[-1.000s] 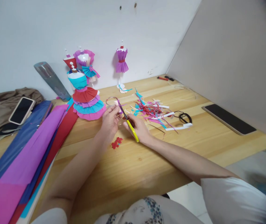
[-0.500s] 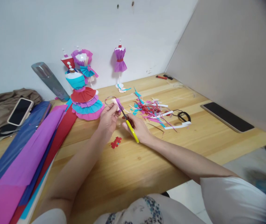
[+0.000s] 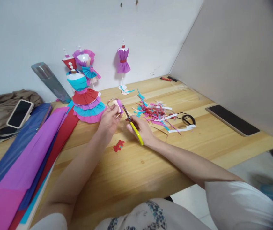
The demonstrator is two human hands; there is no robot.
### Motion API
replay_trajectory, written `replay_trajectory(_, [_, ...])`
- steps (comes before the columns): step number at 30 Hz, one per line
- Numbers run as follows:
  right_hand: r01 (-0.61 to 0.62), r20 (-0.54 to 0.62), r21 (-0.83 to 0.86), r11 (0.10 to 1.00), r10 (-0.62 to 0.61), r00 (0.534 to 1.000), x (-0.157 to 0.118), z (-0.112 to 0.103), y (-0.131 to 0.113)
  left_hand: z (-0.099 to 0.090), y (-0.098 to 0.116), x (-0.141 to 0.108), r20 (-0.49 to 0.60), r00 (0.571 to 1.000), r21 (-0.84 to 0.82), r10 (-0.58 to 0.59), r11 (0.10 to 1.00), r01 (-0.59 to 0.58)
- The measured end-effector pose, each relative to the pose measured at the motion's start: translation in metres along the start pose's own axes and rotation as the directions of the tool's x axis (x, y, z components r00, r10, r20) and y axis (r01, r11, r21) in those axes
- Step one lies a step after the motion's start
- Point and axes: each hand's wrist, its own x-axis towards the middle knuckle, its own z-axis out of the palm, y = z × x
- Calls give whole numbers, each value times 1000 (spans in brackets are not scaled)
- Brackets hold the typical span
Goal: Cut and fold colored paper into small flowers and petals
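Between the fingers of my left hand (image 3: 110, 118) is a small piece of purple and pale paper (image 3: 119, 105). My right hand (image 3: 141, 128) grips yellow-handled scissors (image 3: 135, 131), whose dark blades point up and left, just right of the paper. Small red paper cutouts (image 3: 119, 145) lie on the wooden table (image 3: 141, 175) below my hands. Beyond my right hand is a heap of coloured paper scraps (image 3: 152, 110). A ring-shaped item (image 3: 110, 101) sits partly hidden behind my left hand.
Mini dress forms in paper dresses (image 3: 86, 97) stand at back left, and one in purple (image 3: 123, 62) by the wall. Long coloured paper sheets (image 3: 33, 159), a phone (image 3: 20, 114), brown cloth (image 3: 1, 110) and a tilted bottle (image 3: 51, 83) are left. A dark flat device (image 3: 232, 120) lies right.
My left hand has moved slightly left with the paper. The scissor blades, which overlapped the paper before, now appear apart from it. My right hand has barely moved.
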Motion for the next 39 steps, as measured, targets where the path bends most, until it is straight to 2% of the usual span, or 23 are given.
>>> replay_trajectory(5, [13, 33, -20, 1000, -13, 999, -1, 3, -1, -3, 5, 5, 5, 998, -59, 56, 997, -55])
replay_trajectory(10, [19, 45, -27, 999, -18, 999, 0, 3, -2, -1, 4, 4, 9, 998, -77, 60, 995, -59])
replay_trajectory(18, [2, 24, 2, 1000, -2, 1000, 0, 1, -1, 1, -3, -2, 78, 997, 93, 12, 995, -19])
replay_trajectory(23, [-8, 11, 23, 1000, 7, 1000, 1, -1, -1, 0, -10, -4, 25, 1000, 120, -2, 993, -1])
replay_trajectory(33, [15, -14, 71, 997, -14, 1000, 2, 2, 3, -3, -15, -5, 44, 998, 105, -49, 994, 44])
replay_trajectory(39, [6, -21, 114, 993, -4, 1000, 2, 3, 3, 0, -17, -9, -2, 998, 75, -63, 995, 63])
